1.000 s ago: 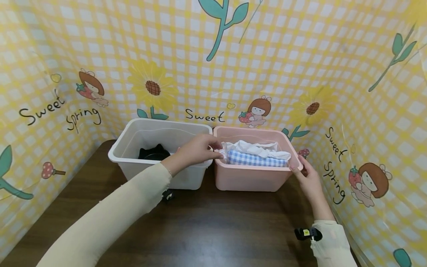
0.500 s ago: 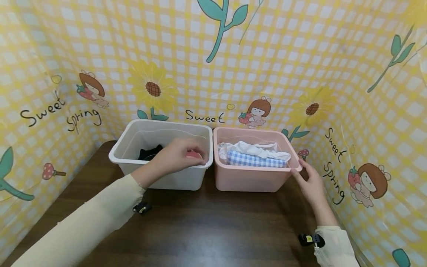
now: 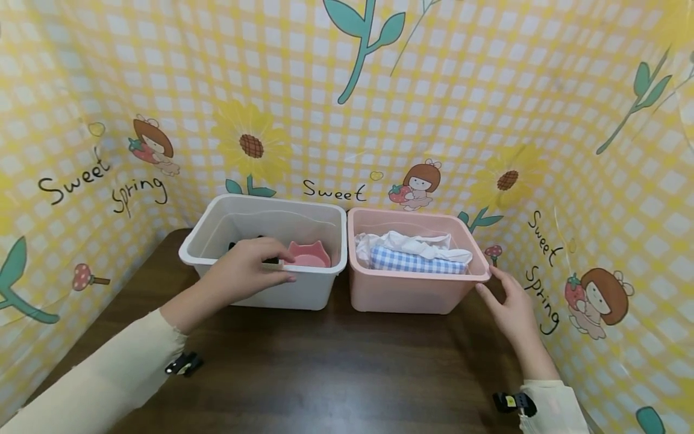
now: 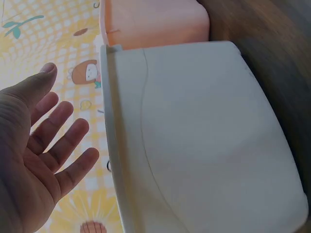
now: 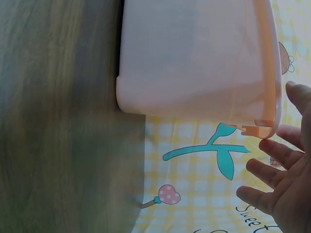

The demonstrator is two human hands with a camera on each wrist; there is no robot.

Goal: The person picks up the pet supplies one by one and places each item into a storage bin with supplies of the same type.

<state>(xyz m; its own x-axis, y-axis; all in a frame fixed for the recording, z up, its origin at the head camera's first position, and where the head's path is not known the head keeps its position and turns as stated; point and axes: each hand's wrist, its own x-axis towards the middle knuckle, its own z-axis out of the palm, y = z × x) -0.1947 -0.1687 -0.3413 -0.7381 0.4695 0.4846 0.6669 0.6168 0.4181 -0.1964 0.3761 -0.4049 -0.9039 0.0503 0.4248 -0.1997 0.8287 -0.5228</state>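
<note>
My left hand (image 3: 246,268) is over the front rim of the white bin (image 3: 282,289), with nothing in its fingers. In the left wrist view the fingers (image 4: 63,141) are spread, to the left of the bin's rim. Inside that bin sit a pink cat-eared bowl (image 3: 309,254) and a black item (image 3: 260,237), mostly hidden behind the hand. At the pink bin's (image 3: 412,294) right front corner, my right hand (image 3: 512,310) has its thumb and fingertips close to the rim. The right wrist view shows those fingers (image 5: 272,170) loosely apart.
A folded blue-and-white checked cloth (image 3: 414,260) and a white ruffled cloth (image 3: 417,242) lie in the pink bin. Both bins stand side by side on a dark wooden table (image 3: 347,374). A yellow checked curtain (image 3: 303,108) encloses the back and sides.
My left hand has moved left, from the pink bin's left end to the white bin's front rim, uncovering the pink bowl. My right hand has eased slightly away from the pink bin's corner.
</note>
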